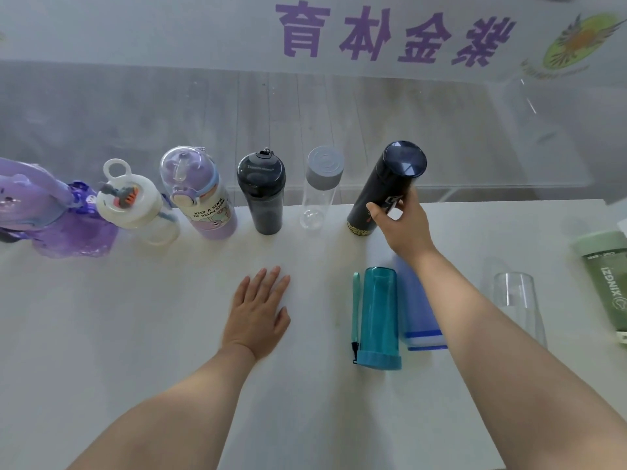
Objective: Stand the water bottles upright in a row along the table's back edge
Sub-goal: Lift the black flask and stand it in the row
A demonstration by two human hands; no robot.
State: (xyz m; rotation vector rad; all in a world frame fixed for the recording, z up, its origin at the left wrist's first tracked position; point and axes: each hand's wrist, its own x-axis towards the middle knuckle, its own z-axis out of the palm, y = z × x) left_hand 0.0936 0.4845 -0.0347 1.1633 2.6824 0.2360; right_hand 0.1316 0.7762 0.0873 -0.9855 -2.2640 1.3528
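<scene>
Several bottles stand upright along the white table's (pixel 135 334) back edge: a purple cartoon bottle (pixel 40 212), a clear bottle with a white ring lid (pixel 132 205), a lilac printed bottle (pixel 203 195), a dark grey bottle (pixel 263 191) and a clear bottle with a grey cap (pixel 320 188). My right hand (pixel 403 228) grips a tall dark navy flask (pixel 386 188) standing at the right end of that row. Palm down, my left hand (pixel 259 313) rests flat on the table. A teal bottle (pixel 378 317) and a pale blue bottle (pixel 419 317) lie on their sides under my right forearm.
A clear glass bottle (pixel 519 300) lies to the right of my right arm. A green bottle marked XINGZI (pixel 607 286) sits at the right edge. Behind the table is a glass pane with purple lettering.
</scene>
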